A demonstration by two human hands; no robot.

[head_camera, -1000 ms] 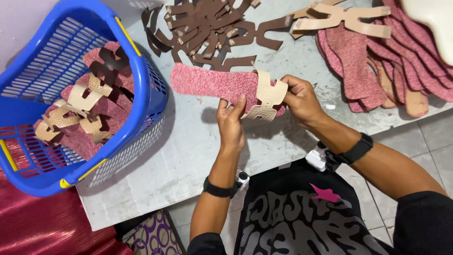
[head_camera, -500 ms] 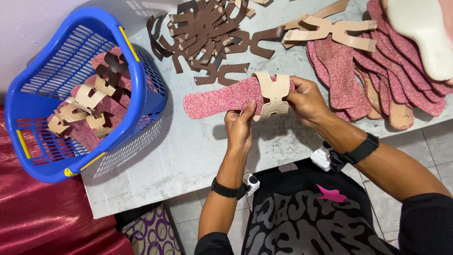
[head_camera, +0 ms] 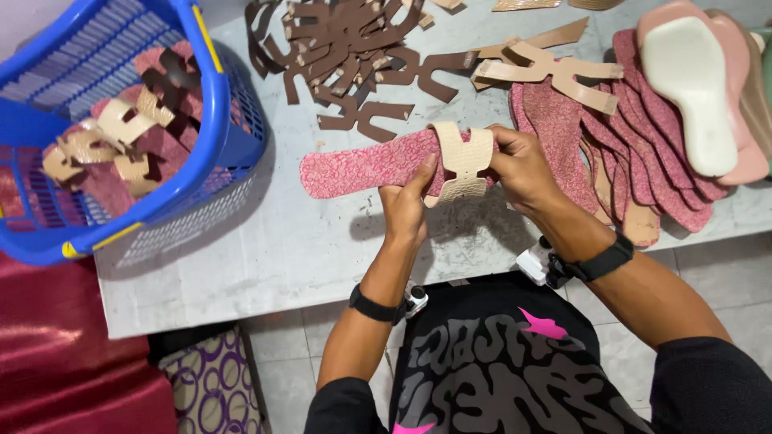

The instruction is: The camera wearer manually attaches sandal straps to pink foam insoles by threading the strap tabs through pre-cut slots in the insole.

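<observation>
Pink insole (strap-fitted) held beside blue basket.

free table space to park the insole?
Bare table between the blue basket and left hand, out to the near edge. Small patch under the pink insole. Crowded: brown strap cutouts at the far side, insole stack right.

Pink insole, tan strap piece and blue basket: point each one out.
pink insole point(head_camera: 362, 167), head view, on its textured face left of the strap.
tan strap piece point(head_camera: 462, 157), head view, on its middle band across the insole.
blue basket point(head_camera: 211, 72), head view, on its right rim.
</observation>
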